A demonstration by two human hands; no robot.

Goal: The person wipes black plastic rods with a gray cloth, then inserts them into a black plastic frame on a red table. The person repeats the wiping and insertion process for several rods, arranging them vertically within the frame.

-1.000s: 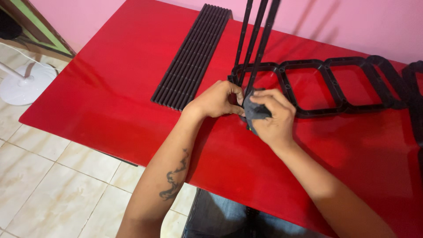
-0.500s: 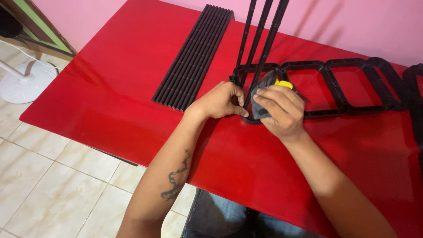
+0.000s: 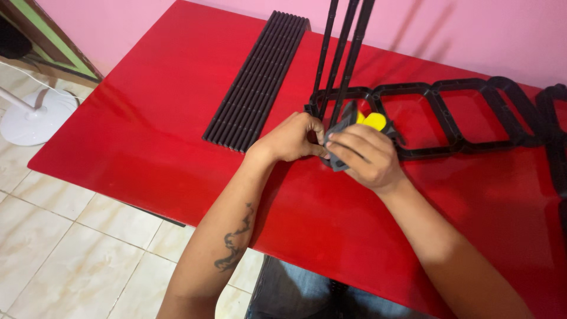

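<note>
The left hand (image 3: 293, 139) was curled shut, its fingertips pinching the corner of the black plastic lattice frame of linked hexagonal cells (image 3: 449, 121), which lay flat on the surface and ran off toward the right edge. The right hand (image 3: 363, 156) was closed around a small dark grey tool with a yellow knob (image 3: 360, 127), pressed against that same corner. Three long black rods (image 3: 342, 56) rose steeply from the joint and ran out of the top of the picture; whether they were fully seated could not be told.

The rods looked the likeliest trouble: tall and held only at their feet, they might have leaned or popped free if the fingers had eased off, dragging the light frame sideways across the slick top. With the two hands packed so close together, a slip of the tool could also have caught the left fingertips (image 3: 319, 142).

The glossy red surface (image 3: 153, 124) also carried a neat flat bundle of black ribbed strips (image 3: 260, 80), lying well apart from the frame on the left. Behind it stood a pink wall (image 3: 472, 29). Below, the floor was of pale beige tiles (image 3: 65, 248), with the round white base of a standing fan (image 3: 35, 118) at the far left.
</note>
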